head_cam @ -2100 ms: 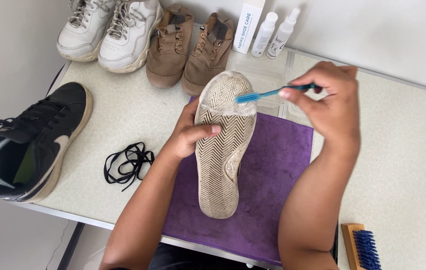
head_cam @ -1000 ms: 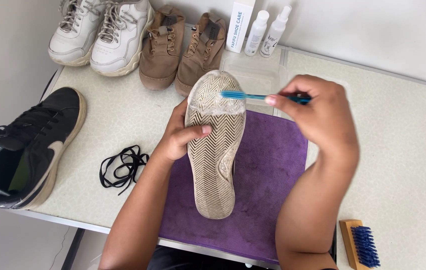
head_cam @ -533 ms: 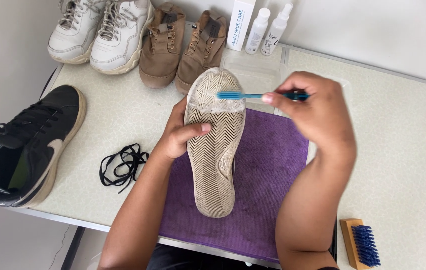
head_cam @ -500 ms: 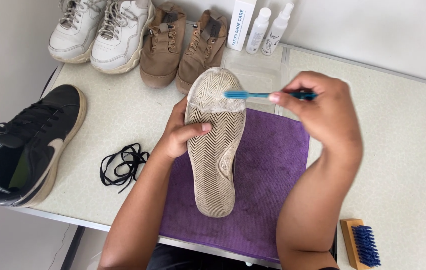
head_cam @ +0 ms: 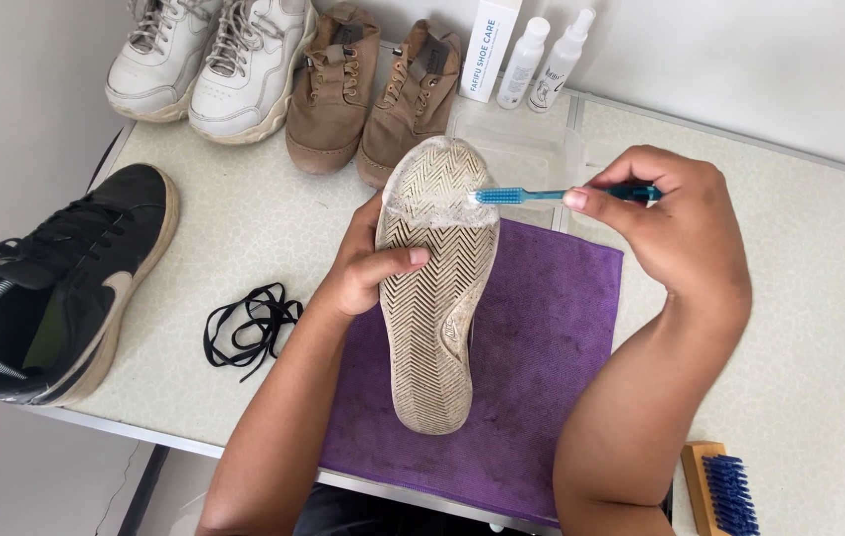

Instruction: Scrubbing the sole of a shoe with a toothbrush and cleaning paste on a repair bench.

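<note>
Single head-worn view, looking steeply down and forward over pale speckled tabletop (head_cam: 820,298). Close range: both forearms enter from bottom edge, upturned worn shoe sole (head_cam: 437,288) near frame centre. Far edge reaches white wall (head_cam: 740,60) and row of shoes at top. Left edge spills past table to floor. No second view, nothing shared.

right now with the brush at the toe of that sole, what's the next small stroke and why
Probably draw the toothbrush in the right hand across the foamy toe of the upturned shoe sole. Its bristles sit at that edge, the left hand steadies the shoe, and the grooves look grimy.
</note>
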